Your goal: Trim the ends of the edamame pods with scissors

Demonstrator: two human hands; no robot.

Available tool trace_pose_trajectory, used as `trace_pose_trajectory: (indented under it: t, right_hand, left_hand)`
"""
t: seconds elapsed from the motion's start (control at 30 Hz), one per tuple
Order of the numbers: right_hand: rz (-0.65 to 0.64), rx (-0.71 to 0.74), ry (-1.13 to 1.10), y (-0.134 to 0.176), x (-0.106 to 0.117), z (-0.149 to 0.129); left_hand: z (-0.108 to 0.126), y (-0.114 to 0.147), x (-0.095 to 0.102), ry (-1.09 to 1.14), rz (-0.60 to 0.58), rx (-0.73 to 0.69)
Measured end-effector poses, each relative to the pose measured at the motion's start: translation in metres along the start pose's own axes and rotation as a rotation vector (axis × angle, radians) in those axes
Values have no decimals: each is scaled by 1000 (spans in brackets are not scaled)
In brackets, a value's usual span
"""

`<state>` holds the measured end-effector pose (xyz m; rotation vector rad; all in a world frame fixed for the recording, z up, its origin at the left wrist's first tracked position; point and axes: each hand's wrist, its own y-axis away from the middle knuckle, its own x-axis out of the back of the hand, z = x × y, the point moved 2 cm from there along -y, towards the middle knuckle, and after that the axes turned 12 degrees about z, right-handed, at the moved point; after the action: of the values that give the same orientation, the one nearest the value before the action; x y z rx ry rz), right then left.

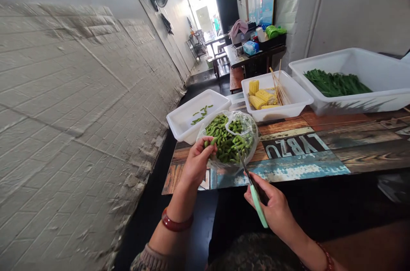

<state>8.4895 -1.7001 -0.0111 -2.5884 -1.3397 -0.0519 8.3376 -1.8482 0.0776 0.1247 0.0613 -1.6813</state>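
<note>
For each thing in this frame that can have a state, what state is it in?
Left hand: pinching a green bean pod at the bag's mouth.
Right hand: gripping green-handled scissors, blades closed.
Clear plastic bag of green pods: open, full.
Small white plastic tub: nearly empty, few pods.
White tub with corn pieces: partly filled.

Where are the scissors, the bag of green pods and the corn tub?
scissors (258, 205), head view, on the green handle.
bag of green pods (229, 138), head view, on the pods inside.
corn tub (288, 111), head view, on its front wall.
</note>
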Motion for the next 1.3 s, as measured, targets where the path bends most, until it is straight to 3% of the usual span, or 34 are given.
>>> trace_pose_trajectory:
  t: [0.1, 0.2, 0.43, 0.6, 0.93, 1.3]
  right_hand:
    - [-53, 16, 13, 3, -4, 1]
    - [-138, 16, 24, 7, -11, 3]
    - [-356, 19, -3, 11, -29, -1]
    - [-503, 103, 43, 13, -40, -7]
    - [-448, 301, 185, 19, -45, -9]
    - [-464, 397, 146, 24, -44, -7]
  left_hand:
    - [-5, 27, 2, 145, -57, 170]
    - [-17, 48, 10, 208, -43, 244]
    - [-42, 78, 33, 243, 65, 248]
    - [-51, 93, 50, 144, 123, 232]
    - [-50, 100, 65, -99, 104, 169]
    - [-50, 105, 70, -147, 122, 145]
